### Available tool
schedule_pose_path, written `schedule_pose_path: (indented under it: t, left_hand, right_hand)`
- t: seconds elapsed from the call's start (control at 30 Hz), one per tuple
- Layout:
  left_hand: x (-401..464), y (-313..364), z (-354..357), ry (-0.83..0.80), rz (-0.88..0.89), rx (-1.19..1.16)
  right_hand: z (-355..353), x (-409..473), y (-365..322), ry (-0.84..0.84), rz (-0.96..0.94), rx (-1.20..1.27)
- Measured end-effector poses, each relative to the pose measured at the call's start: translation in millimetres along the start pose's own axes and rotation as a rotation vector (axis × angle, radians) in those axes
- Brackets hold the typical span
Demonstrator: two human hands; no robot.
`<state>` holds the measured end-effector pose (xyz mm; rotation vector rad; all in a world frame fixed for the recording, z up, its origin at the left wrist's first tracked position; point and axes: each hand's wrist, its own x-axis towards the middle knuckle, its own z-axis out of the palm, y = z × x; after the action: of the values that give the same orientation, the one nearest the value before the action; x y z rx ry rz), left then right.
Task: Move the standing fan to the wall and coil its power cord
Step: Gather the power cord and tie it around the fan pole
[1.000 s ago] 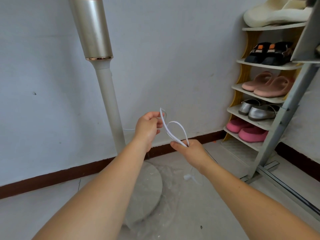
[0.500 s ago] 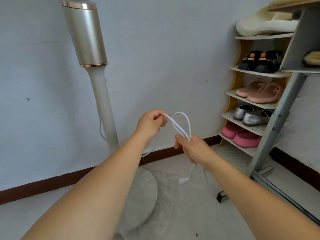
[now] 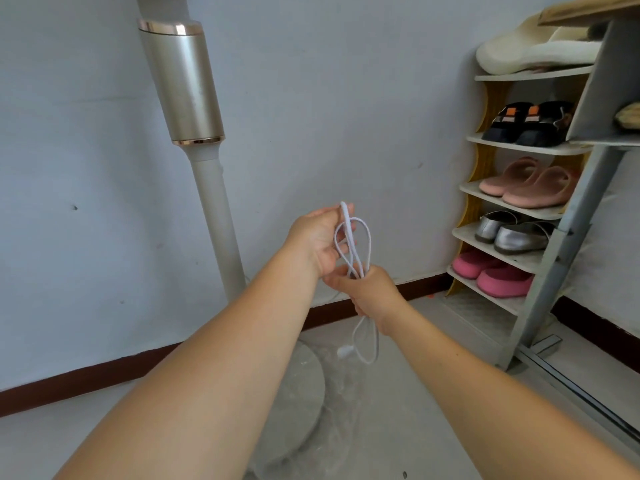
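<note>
We see the wall (image 3: 346,98), pale and bare, filling most of the view, with a dark skirting strip along its foot. The standing fan (image 3: 183,84) stands close against it on the left: only its gold-coloured column and the pale pole below show, while its head is cut off by the top edge. Its round base (image 3: 298,386) sits on the floor (image 3: 433,393), and our left forearm hides most of it; a sheet of clear plastic lies around it, hard to trace.

On the right stands a shoe rack (image 3: 498,199) with several shelves of shoes and slippers, partly covered by a grey slanted frame (image 3: 561,244) that runs out of view at the right edge.

In the middle we hold the power cord (image 3: 363,244), white and thin, gathered in a few loops between the two hands. The left hand (image 3: 318,237) is raised, its grip closed with fingertips pinching the top of the loops. The right hand (image 3: 370,289) is just below, touching the left, its grip closed in a fist around the bundled strands. Another loop hangs beneath the right hand, and the plug (image 3: 344,351) dangles beside it, small and blurred. We cannot tell how many turns the bundle holds, since the strands overlap. Where the cord joins the fan is hidden behind our left arm.
</note>
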<state>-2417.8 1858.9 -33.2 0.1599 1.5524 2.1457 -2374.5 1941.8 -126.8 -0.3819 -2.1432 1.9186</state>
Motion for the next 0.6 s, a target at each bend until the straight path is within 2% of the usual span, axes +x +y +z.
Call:
schedule_pose_path:
  t: [0.17, 0.3, 0.4, 0.5, 0.6]
  left_hand:
    - [-3, 7, -2, -0.017, 0.014, 0.037]
    - [-11, 10, -3, -0.08, 0.08, -0.045]
    - [-11, 9, -12, -0.028, 0.104, -0.165]
    - [-6, -4, -28, 0.191, 0.036, -0.124]
    - [-3, -25, -48, 0.338, -0.099, -0.098]
  right_hand:
    - [5, 5, -9, 0.11, -0.061, -0.139]
    - [5, 10, -13, 0.171, -0.136, -0.113]
    - [7, 12, -19, 0.219, -0.183, 0.031]
    - [7, 10, -29, 0.336, -0.148, 0.264]
    - [1, 12, -39, 0.441, -0.12, 0.631]
